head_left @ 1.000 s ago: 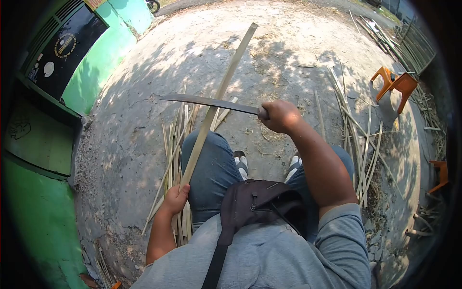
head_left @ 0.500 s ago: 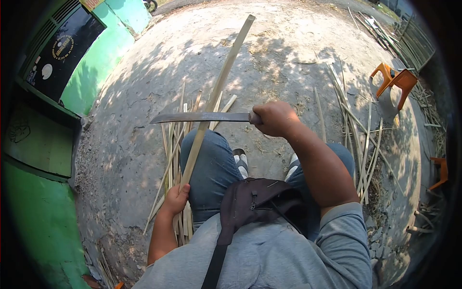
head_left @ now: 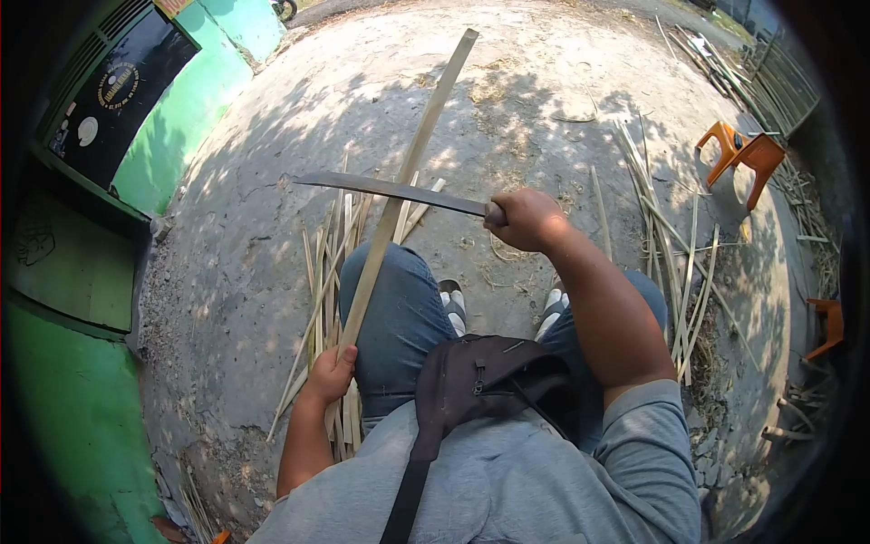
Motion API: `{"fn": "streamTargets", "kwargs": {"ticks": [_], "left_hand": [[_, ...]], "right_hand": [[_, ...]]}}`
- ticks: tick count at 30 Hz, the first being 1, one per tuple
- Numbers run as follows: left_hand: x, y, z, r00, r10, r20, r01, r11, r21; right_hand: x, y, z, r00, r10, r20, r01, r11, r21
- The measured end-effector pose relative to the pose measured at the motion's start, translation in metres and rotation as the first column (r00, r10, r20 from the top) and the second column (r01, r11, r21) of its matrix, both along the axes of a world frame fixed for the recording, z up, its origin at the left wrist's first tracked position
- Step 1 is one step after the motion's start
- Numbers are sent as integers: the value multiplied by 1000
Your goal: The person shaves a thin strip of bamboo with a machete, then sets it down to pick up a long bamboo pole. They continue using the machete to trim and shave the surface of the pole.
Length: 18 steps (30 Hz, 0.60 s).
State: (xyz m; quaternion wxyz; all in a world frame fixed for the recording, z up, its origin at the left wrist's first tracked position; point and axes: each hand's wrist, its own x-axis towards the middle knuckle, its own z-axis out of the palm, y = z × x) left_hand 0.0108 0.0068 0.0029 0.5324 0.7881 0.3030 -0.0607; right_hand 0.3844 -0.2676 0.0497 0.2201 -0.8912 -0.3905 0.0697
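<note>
My left hand [head_left: 332, 374] is closed around the lower end of a long, flat bamboo strip [head_left: 424, 136]. The strip slants up and away across my left knee, its far end pointing toward the top of the view. In my right hand [head_left: 526, 220] is the wooden handle of a machete [head_left: 399, 191]. Its long blade points left and crosses over the strip a little beyond the knee, with the tip slightly higher than the handle. Beside my left leg lies a bundle of split bamboo strips [head_left: 319, 299], partly hidden by the leg and forearm.
More bamboo strips [head_left: 654, 208] lie on the concrete ground [head_left: 236, 299] at my right. An orange plastic stool [head_left: 759, 156] stands farther right, near piled poles [head_left: 720, 72]. A green wall [head_left: 77, 417] runs along the left. A black bag [head_left: 458, 381] rests on my lap.
My right hand has shifted slightly right, drawing the machete with it. The blade has tilted, its tip now higher and its handle end about level. My left hand and the strip stay nearly still.
</note>
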Motion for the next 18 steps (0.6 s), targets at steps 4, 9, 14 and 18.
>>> {"fn": "streamTargets", "kwargs": {"ticks": [4,9,14,18], "left_hand": [[-2,4,-6,1000,-3,-2,3,1000,0],[-1,3,-7,1000,-5,15,5,1000,1],[-1,1,-7,999,-5,41,4,1000,15],[-2,2,-8,1000,-1,26,1,1000,26]], "right_hand": [[0,1,1,1000,3,1,-3,1000,12],[-8,0,4,993,68,91,-69,998,3],[-12,6,1,983,132,129,-124,990,-68],[-7,6,-2,980,129,154,-122,991,-57]]}}
